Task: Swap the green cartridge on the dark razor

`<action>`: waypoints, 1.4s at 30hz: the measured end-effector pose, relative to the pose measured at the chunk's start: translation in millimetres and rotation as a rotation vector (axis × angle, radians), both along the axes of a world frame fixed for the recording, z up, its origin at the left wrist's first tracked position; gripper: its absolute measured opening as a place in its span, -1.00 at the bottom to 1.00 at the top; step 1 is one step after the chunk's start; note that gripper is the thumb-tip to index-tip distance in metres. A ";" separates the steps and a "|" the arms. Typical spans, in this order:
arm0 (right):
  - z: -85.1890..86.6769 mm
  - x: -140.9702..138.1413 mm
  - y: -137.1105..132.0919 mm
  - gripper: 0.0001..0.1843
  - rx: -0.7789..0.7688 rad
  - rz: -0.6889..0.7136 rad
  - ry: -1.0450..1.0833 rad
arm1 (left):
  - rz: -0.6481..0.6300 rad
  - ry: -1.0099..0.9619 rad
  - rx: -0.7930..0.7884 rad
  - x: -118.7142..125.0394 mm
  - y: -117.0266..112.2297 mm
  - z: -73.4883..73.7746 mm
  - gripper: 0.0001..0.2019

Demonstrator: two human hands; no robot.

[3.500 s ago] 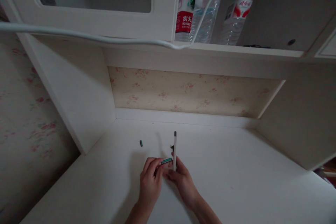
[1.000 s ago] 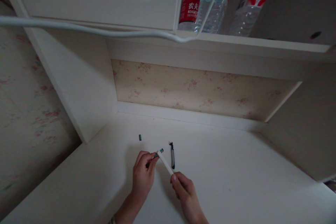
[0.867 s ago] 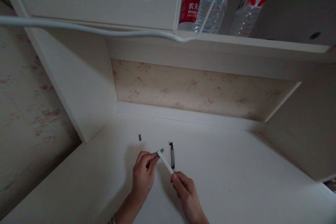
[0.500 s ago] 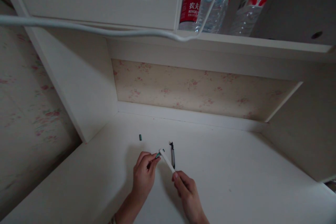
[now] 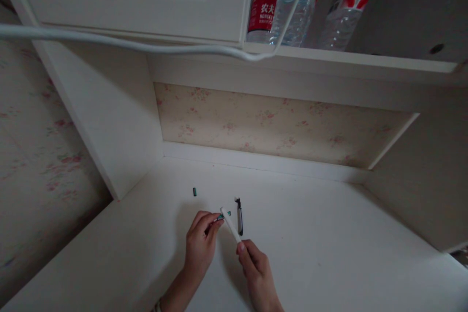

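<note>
My left hand (image 5: 199, 246) is closed in a pinch on a small green pen part (image 5: 222, 216), whose tip sticks out to the right. My right hand (image 5: 254, 264) is closed round the lower end of a white pen barrel (image 5: 230, 224), which slants up and to the left. The barrel's upper end lies right beside the green part. A black pen piece (image 5: 240, 215) lies on the white desk (image 5: 310, 248) just behind the barrel. A small green cap (image 5: 195, 191) lies further left on the desk.
A shelf (image 5: 347, 58) above the desk carries three plastic water bottles (image 5: 263, 5). A white cable (image 5: 146, 48) hangs across under a cabinet door (image 5: 127, 5). Floral wallpaper (image 5: 263, 124) backs the alcove, with white side panels left and right.
The white barrel, upright 3.5 s ago, now slants left toward the green part. Over the last second both hands have barely shifted.
</note>
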State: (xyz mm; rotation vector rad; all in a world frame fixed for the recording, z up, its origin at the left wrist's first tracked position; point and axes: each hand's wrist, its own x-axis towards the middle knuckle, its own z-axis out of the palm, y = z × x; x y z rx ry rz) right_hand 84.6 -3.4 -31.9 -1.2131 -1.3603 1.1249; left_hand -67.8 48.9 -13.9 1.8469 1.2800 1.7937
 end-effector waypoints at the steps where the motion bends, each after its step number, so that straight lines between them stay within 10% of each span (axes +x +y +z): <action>1: -0.1 -1.7 -0.7 -0.46 0.005 0.018 -0.006 | 0.002 0.000 0.002 -0.4 0.0 0.0 -0.91; 42: -7.5 -10.9 -5.7 -0.43 -0.026 -0.017 0.088 | 0.055 0.009 0.076 -1.0 -2.8 3.9 -0.89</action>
